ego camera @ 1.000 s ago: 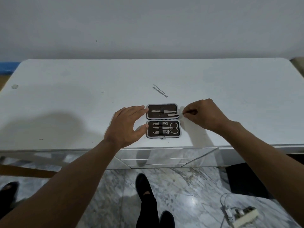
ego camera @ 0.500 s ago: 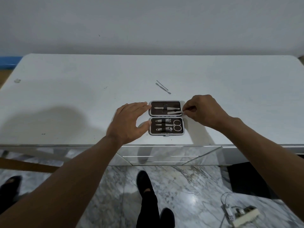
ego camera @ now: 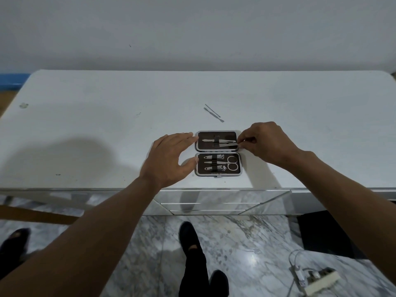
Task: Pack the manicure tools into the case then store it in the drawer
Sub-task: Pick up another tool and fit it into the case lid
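— Sliding that flat steel tool (ego camera: 227, 145) into the open dark-lined manicure case (ego camera: 218, 153) on the white tabletop (ego camera: 107, 129), is he?

— Yes, the right hand (ego camera: 266, 142) has its fingertips pinched shut on the tool's right end. It lies left-to-right across the far half, so I'd say it must travel leftward under the strap.

— And the left hand (ego camera: 169, 159)?

— Open, holding nothing, bracing the case's left edge. Two thin metal picks (ego camera: 214, 113) lie beyond — nearer the right hand.

White table (ego camera: 85, 133) carries the open case (ego camera: 218, 153) and two loose tools (ego camera: 214, 113).
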A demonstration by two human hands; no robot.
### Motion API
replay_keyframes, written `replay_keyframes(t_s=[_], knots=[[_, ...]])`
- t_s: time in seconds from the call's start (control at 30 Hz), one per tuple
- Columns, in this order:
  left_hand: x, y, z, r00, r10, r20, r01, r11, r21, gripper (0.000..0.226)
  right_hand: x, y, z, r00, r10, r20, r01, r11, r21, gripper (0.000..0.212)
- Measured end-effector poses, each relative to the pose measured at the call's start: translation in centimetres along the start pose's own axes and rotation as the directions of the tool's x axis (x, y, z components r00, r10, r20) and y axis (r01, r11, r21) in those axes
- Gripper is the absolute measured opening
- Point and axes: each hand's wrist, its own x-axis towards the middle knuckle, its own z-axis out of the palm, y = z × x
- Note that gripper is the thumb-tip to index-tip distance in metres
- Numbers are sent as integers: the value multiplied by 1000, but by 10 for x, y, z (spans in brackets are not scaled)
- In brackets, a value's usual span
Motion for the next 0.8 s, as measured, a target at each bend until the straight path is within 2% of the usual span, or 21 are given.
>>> replay_keyframes(t_s=[0.2, 0.53, 0.8], knots=[[-1, 0, 1, 1000, -2, -2, 2, 1000, -8, 55, 2, -2, 1, 998, -53, 44, 55, 998, -39, 24], [0, 0, 0, 1000, 0, 1, 0, 1000, -1, 56, 7, -7, 0, 990, -110, 84, 120, 985, -124, 25], [0, 0, 0, 1000, 5, -10, -5, 1000, -6, 56, 3, -4, 3, 990, -117, 85, 125, 986, -108, 26]])
